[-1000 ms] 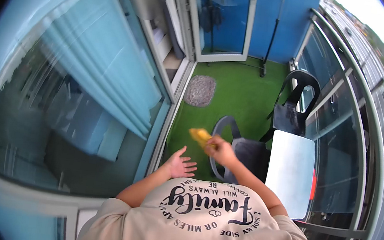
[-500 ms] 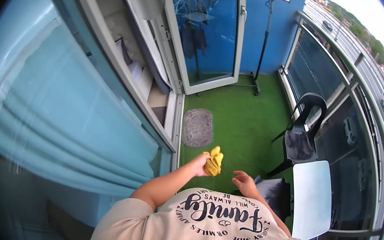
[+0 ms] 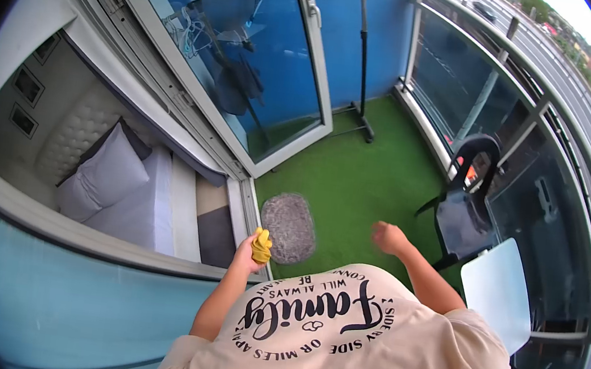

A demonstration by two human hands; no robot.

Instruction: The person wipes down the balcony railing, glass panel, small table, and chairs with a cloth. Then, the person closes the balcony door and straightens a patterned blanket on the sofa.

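Observation:
My left hand (image 3: 250, 254) is closed around a bunched yellow cloth (image 3: 261, 246), beside the door sill. Most of the cloth sticks out past the fingers on the right. Just to the right of it lies a grey fluffy mat (image 3: 288, 228) on the green turf floor. My right hand (image 3: 388, 237) is held out over the turf with nothing in it. Its fingers are loosely bent and a little blurred. The nearest thing to it is a black plastic chair (image 3: 460, 221) by the railing.
A glass door (image 3: 309, 62) stands open ahead, near a black rack stand (image 3: 364, 46). Through the doorway show a bed and a pillow (image 3: 111, 171). A white tabletop (image 3: 498, 291) is at my right, alongside the balcony railing (image 3: 538, 103). Green turf (image 3: 355, 169) covers the floor.
The view has turned left, bringing the bed into sight. My left hand has moved left with the yellow cloth, toward the sill. My right hand has moved up and slightly right.

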